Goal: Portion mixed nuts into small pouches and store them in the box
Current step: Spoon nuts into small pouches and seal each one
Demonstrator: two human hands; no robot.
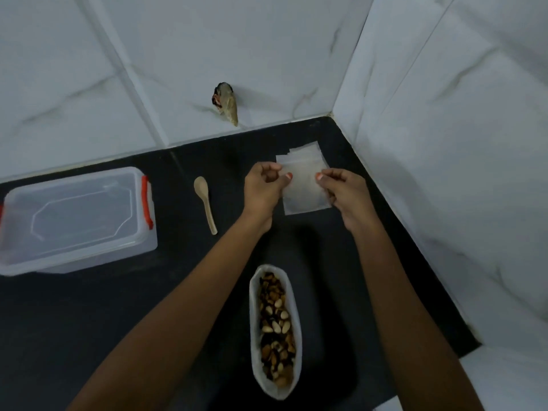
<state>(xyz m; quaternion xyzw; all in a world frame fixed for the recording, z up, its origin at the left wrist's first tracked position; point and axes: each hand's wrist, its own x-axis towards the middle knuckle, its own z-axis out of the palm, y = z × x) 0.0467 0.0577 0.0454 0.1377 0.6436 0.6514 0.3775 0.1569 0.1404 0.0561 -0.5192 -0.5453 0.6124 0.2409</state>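
1. While both hands work at one pouch, nothing is filled yet; judged step: picking a single pouch off and opening its mouth.
2. Left hand: fingers curled, thumb and fingertips pinching the pouch's left upper edge.
3. Right hand: same pinch on the right upper edge. A two-sided grip likely serves to pull the two film layers apart.
4. Pouch sits between the two hands, over the stack of pouches, which pokes out just beyond the fingertips. Cannot tell if the pouch is lifted or lying flat on the stack.
5. Pouch orientation: face up toward the camera, long axis running away from the person toward the wall. Mouth end is probably the far edge, where the thumbs are.
6. Spoon lies on the table just left of the left hand, bowl pointing away from the person, handle toward them, so an easy grab for scooping.
7. Nuts sit in a white container behind the hands, between the forearms, long axis pointing at the pouch; short scoop path.
8. Box stands well left of the left hand, lid on, red latches at its ends; needs opening before storing.
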